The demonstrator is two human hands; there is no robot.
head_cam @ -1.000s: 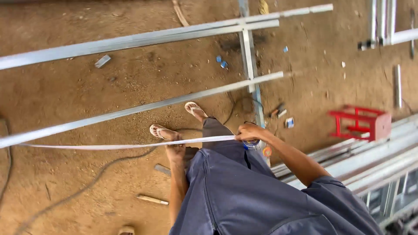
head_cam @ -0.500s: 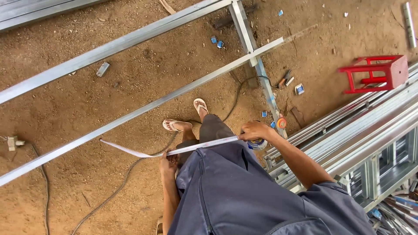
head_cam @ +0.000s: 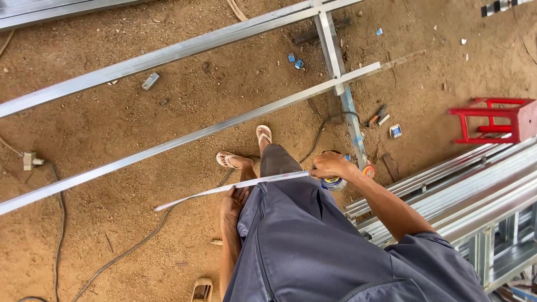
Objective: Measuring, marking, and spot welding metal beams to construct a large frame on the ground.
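At the far left, a small grey plug block [head_cam: 29, 161] is lying on the brown dirt floor [head_cam: 112, 235], with a thin cable [head_cam: 59, 223] trailing down from it. 2 long silver metal rails are running diagonally across the ground: the upper rail [head_cam: 168, 55] and the lower rail [head_cam: 184, 138], both meeting a cross rail [head_cam: 338, 72] at the upper right. A small grey offcut [head_cam: 150, 81] is lying between them.

Moving inward, the white blade of a measuring tape [head_cam: 224, 190] is stretching out to the left, its free tip hanging just above the dirt. The left hand [head_cam: 234, 202] is sitting under the blade near its middle, fingers loosely curled and touching it from below; how tightly it is pinching cannot be told. 2 feet in sandals [head_cam: 246, 151] are standing just beyond, beside the lower rail.

To the right, the right hand [head_cam: 331, 166] is closing firmly around the tape case [head_cam: 334, 182], a round blue and yellow body from which the blade is emerging. Further right, a stack of silver metal profiles [head_cam: 458, 190] is lying on the ground, and a red plastic stool [head_cam: 495, 118] is standing behind it.
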